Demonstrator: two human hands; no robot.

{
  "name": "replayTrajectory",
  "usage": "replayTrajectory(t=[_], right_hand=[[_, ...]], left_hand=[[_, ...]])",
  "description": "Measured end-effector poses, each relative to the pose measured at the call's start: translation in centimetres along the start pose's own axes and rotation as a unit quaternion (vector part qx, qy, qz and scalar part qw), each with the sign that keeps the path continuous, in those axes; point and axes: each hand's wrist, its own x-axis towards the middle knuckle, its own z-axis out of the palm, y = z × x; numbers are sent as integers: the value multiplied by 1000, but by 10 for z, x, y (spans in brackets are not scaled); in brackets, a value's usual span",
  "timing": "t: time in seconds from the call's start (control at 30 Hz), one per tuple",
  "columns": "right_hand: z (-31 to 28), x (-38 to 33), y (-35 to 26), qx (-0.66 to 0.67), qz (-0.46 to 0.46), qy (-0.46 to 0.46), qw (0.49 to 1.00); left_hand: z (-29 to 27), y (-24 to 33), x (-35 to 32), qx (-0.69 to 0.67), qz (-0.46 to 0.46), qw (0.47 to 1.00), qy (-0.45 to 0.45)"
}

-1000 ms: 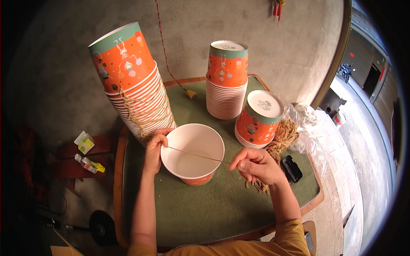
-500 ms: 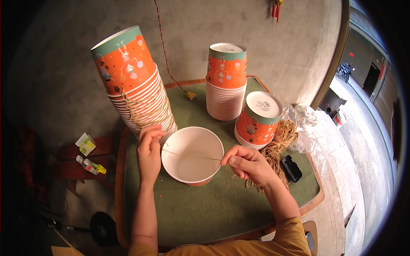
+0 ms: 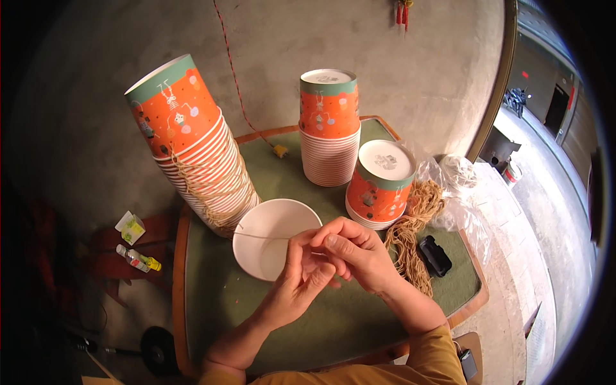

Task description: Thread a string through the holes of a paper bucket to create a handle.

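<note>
A white paper bucket (image 3: pixel 263 215) stands upright, open end up, at mid-table. A thin string (image 3: pixel 256 236) runs from its left rim across the mouth to my hands, which are together over its right edge. My right hand (image 3: pixel 362 253) is closed in a pinch on the string. Beside and partly below it, my left hand (image 3: pixel 292 289) has its fingers curled against the right fingertips, where the string passes behind them. The string's end is hidden between the fingers. Left of the bucket leans a tall stack of orange paper buckets (image 3: pixel 179 122) with string wound around it.
A second nested stack (image 3: pixel 329 122) stands at the back, and a short upside-down stack (image 3: pixel 378 192) sits to the right. Next to it lie a bundle of tan string (image 3: pixel 410 237), a black plastic case (image 3: pixel 435 256) and clear plastic wrap (image 3: pixel 459 212). A yellow plug (image 3: pixel 280 151) lies by the wall.
My left hand has left the bucket's left rim and moved right to meet my right hand. The right hand stays near the bucket's right side. The string still crosses the bucket.
</note>
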Motion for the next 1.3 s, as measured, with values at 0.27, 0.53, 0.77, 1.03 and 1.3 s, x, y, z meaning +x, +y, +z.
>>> replayTrajectory(t=[0.27, 0.53, 0.77, 1.03, 1.3], right_hand=[[-16, 12, 4, -10, 15, 25, 1000], [-22, 17, 9, -24, 38, 48, 998], [-33, 23, 12, -60, -24, 123, 990], [-54, 22, 13, -578, -88, 152, 797], [-23, 14, 1, -423, -74, 60, 901]], left_hand=[[-6, 3, 3, 78, -146, 986, 26], [-20, 14, -1, 223, -105, 967, 58], [-34, 6, 4, 237, -97, 961, 109], [-37, -1, 4, 313, -96, 941, 85], [-31, 1, 5, 368, -86, 923, 77]])
